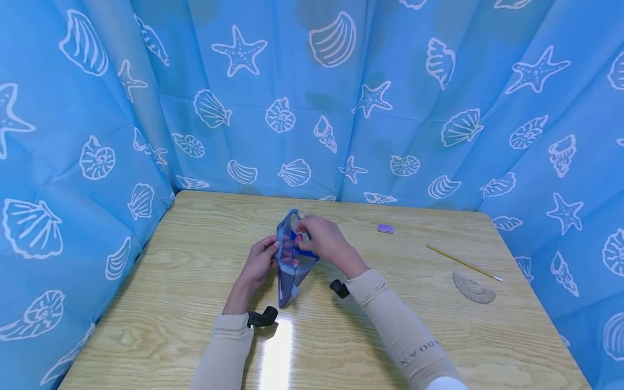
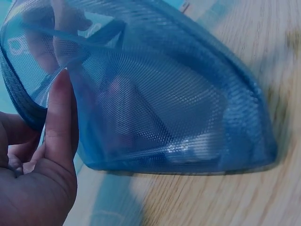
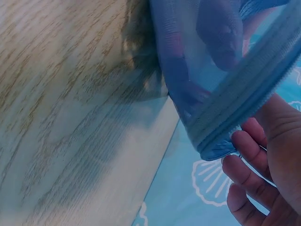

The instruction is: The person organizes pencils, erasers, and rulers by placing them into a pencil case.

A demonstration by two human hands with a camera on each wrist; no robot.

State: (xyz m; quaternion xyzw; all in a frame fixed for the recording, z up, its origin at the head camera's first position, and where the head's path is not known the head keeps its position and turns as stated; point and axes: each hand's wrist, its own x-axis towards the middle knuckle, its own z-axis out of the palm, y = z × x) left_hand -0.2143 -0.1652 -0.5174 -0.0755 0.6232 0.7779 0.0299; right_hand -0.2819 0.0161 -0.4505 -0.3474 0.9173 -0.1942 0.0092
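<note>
My left hand grips the near-left side of a blue mesh zipper pouch, thumb against the mesh in the left wrist view. The pouch stands tilted on its narrow end, its zipped mouth spread wide. My right hand is at the mouth, its thumb and forefinger reaching inside. In the right wrist view, its other fingers curl loosely outside, beside the zipper edge. Bright blue and pink items show inside the pouch. I cannot tell whether the right fingertips pinch one of them.
On the wooden table, a small purple eraser lies beyond the right hand. Farther right are a yellow pencil with a white end and a clear semicircular protractor. A blue curtain with shell prints surrounds the table's back and sides.
</note>
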